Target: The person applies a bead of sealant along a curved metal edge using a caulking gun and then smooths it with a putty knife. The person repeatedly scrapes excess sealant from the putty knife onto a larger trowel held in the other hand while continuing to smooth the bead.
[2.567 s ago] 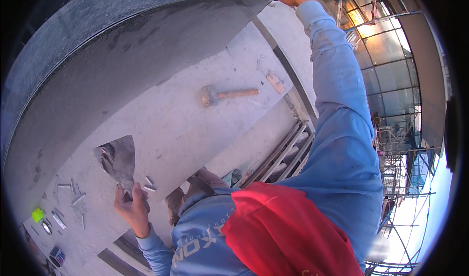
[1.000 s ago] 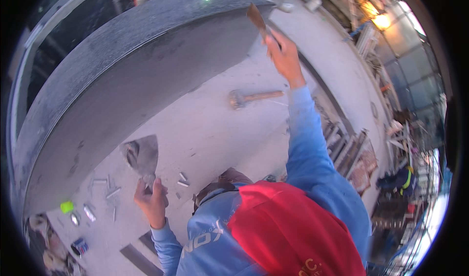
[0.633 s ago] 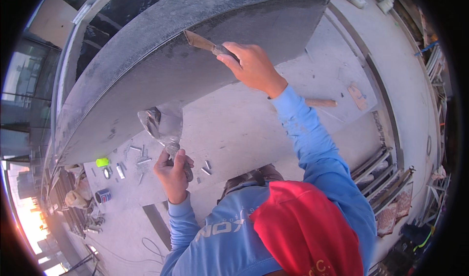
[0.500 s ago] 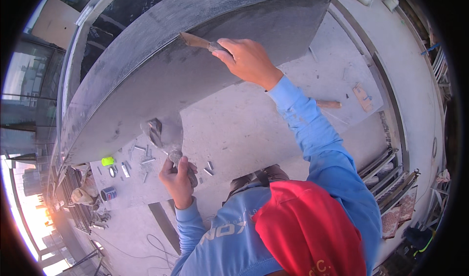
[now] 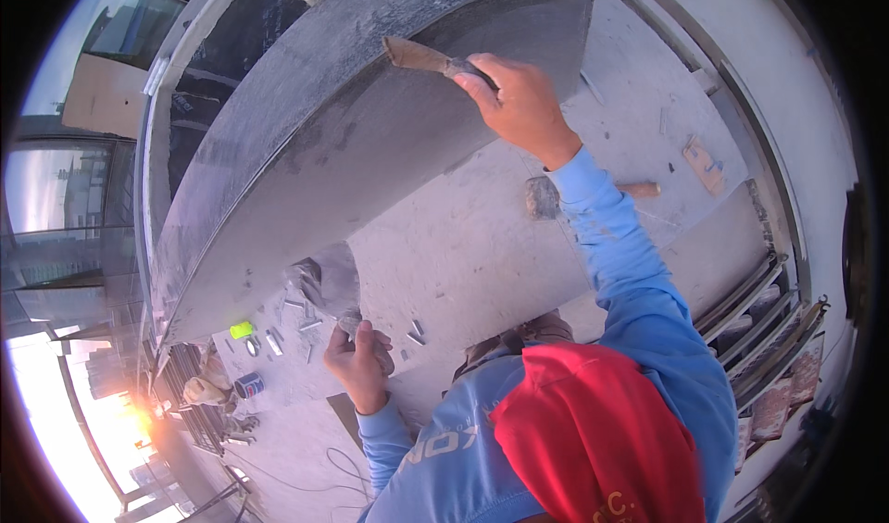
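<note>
My right hand is closed round the dark handle of a putty knife. Its flat, brownish blade lies at the long upper edge of a large grey curved panel. Lower down and to the left, my left hand grips the handle of a second, wider putty knife. A dark grey lump of putty-like paste sits on that blade. Beside my right forearm lies a mallet, its wooden handle partly hidden beneath the sleeve.
On the pale work surface at left lie a bright yellow-green item, small metal pieces and a dark blue can. A small wooden board rests at right. Metal bars stand at lower right; a cable trails at lower left.
The whole view has shifted and turned slightly. My right forearm has moved off the mallet's head, which now shows. Both hands keep their grip on the putty knives.
</note>
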### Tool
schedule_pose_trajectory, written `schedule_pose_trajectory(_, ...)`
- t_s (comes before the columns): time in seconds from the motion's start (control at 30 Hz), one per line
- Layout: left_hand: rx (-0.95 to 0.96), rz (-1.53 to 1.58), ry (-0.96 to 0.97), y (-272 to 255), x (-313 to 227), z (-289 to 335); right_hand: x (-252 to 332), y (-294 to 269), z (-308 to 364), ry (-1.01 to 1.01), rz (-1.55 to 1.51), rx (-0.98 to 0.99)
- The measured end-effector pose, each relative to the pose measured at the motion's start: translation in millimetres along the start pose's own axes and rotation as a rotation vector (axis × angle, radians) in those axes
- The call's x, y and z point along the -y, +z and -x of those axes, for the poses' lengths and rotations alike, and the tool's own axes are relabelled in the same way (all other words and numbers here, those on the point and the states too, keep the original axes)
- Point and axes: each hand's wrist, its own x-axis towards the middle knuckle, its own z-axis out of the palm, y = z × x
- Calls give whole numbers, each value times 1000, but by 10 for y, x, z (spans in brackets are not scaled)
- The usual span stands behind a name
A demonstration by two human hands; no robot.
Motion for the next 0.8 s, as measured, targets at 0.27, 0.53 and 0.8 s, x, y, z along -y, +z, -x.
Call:
schedule_pose_trajectory(0.27,36,-33,-2,310,-56,-2,-462,-330,-59,39,7,-144)
schedule_pose_trajectory(0.53,97,-76,-32,523,-164,-1,-914,-732,-100,127,66,-183)
schedule_pose_trajectory(0.8,90,-104,8,843,-293,-28,-1375,-1166,-157,281,48,-171)
